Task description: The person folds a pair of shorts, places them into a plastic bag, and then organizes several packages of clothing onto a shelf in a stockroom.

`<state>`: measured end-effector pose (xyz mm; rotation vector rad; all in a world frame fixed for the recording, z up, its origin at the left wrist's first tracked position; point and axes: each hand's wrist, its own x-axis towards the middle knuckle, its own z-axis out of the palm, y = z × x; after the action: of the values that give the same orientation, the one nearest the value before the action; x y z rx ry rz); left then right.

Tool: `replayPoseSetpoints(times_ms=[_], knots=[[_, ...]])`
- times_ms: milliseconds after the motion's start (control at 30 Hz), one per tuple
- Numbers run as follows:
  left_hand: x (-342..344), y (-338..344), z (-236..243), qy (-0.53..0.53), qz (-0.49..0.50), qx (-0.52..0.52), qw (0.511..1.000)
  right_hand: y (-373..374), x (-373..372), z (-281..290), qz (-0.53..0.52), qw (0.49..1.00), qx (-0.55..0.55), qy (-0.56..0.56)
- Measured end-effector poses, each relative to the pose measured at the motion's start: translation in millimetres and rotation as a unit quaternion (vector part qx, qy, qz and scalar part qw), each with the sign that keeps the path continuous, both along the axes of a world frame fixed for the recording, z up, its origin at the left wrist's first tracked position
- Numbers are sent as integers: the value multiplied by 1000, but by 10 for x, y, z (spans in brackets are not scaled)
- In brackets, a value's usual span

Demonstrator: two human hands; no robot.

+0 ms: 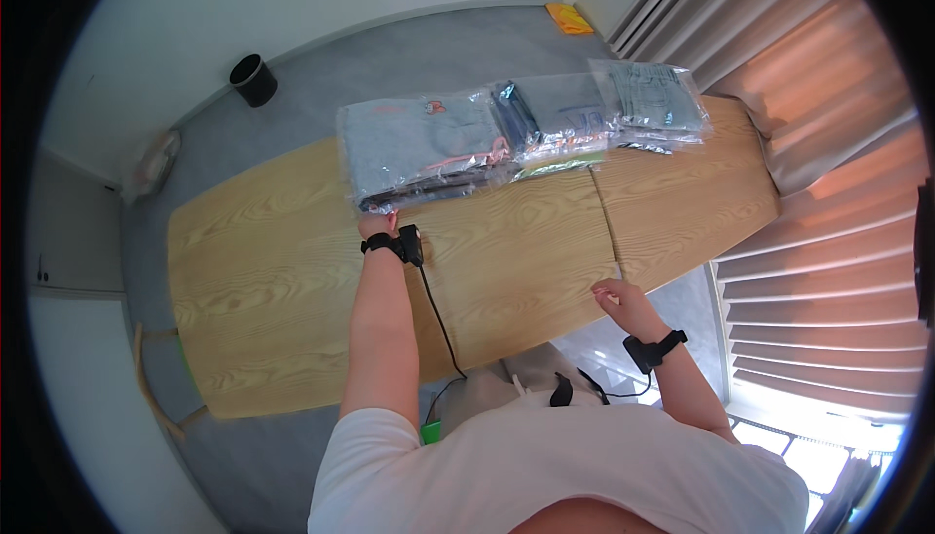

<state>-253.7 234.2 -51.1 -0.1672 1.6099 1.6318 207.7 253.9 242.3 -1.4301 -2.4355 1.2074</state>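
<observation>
Left hand (pixel 378 224) is extended to the near-left corner of the left clothing stack (pixel 419 139), at the edge of its clear wrapping. Fingers are partly lost against the plastic, so I cannot tell whether they grip the edge or only touch it. Right hand (pixel 620 302) hangs over the near edge of the wooden table (pixel 273 290), fingers loosely curled and part-open, nothing visible in it, well apart from the stacks.

Location of items: three bagged stacks stand side by side along the far edge of the table. Left one shows a pale grey-blue garment with pinkish trim uppermost, darker layers beneath. Middle stack (pixel 575 125) shows grey-blue cloth with a dark blue fold at its left and a yellow-green layer low at the front. Right stack (pixel 657 100) has a folded grey-green garment on top.

Step in hand, as judged: contact with the left stack's corner, probably to take hold of a bag or square it up. Next move likely calls for a firm pinch on one layer only — slick film could let neighbouring bags slide along. Right hand would probably need to come forward to support the far side; the left wrist's cable (pixel 438 315) should stay clear.
</observation>
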Motion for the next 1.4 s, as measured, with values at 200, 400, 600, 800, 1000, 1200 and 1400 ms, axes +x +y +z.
replayPoseSetpoints(times_ms=[200, 400, 600, 800, 1000, 1200, 1400], knots=[[-170, -1083, 5, 163, -122, -103, 974, 18, -381, -91, 44, 998, -23, 36], [263, -1667, 658, -30, 122, 16, 992, 175, -994, -386, 12, 984, -110, 137], [606, -2402, 587, -65, 149, 31, 986, 188, -1974, -774, -56, 925, -302, 222], [569, -3240, 377, -94, 217, 14, 972, -466, -2648, -882, 46, 903, -348, 249], [771, -3172, 712, -126, 269, 118, 947, -718, -2639, -900, -12, 913, -301, 276], [502, -4291, 839, -74, 78, 474, 874, -433, -2385, -948, 11, 898, -383, 218], [129, -3288, 1781, 123, 54, -11, 991, -171, -2376, -1247, 10, 864, -466, 189]])
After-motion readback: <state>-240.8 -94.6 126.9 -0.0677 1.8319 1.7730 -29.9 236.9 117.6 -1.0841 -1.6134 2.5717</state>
